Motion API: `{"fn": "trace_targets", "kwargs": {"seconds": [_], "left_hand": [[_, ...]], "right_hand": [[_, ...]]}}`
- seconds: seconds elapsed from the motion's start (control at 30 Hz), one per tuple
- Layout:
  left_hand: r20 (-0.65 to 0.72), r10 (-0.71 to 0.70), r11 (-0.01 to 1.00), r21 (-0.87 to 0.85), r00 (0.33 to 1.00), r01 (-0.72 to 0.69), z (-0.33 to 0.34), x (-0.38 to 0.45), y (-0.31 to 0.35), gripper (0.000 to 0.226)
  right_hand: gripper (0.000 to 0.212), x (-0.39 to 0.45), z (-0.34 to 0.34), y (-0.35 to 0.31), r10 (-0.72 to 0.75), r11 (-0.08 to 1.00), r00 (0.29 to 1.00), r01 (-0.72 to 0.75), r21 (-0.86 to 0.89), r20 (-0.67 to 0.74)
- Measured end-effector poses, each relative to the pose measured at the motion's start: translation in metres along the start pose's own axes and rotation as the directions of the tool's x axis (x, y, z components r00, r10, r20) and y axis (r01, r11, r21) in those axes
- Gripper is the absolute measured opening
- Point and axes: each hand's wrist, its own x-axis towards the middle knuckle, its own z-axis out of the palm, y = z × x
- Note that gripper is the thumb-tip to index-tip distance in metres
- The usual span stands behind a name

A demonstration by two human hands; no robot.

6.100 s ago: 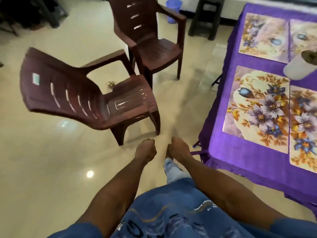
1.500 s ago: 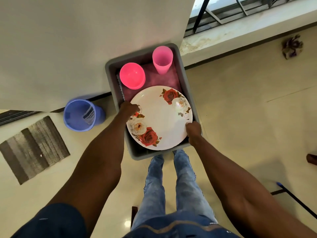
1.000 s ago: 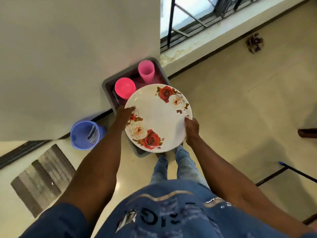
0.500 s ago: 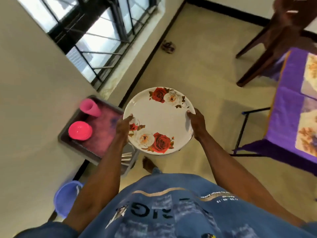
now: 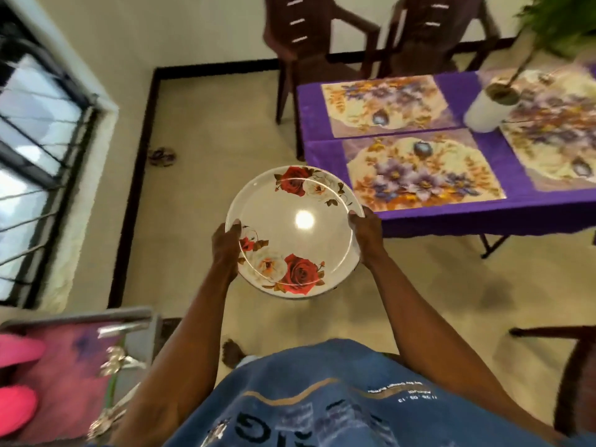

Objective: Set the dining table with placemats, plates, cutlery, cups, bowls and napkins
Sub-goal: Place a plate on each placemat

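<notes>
Two hands grip the rose plate (image 5: 294, 230) by its rim, left hand (image 5: 225, 245) and right hand (image 5: 366, 233), fingers hidden beneath. The blurred bin (image 5: 80, 321) is cut off lower left. The table (image 5: 419, 217), formerly distant, now lies just beyond the plate.

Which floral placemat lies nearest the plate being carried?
The front-left placemat, at the table's near corner beside the plate; the other placemats lie farther back or right.

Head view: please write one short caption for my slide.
Both hands, left and right, carry a rose-patterned plate toward the purple table already laid with floral placemats.
</notes>
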Motion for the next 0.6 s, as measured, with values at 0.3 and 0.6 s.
{"fn": "trace_targets", "kwargs": {"seconds": [0.3, 0.6], "left_hand": [[0.243, 0.039, 0.988, 0.135, 0.969, -0.074, 0.185, -0.004, 0.019, 0.015], [0.397, 0.005, 0.970, 0.221, 0.918, -0.101, 0.362, 0.046, 0.024, 0.033]], "right_hand": [[0.018, 0.051, -0.150, -0.010, 0.035, 0.990, 0.972, -0.002, 0.144, -0.231], [0.025, 0.154, -0.251, -0.018, 0.136, 0.978, 0.908, -0.059, 0.200, -0.396]]}}
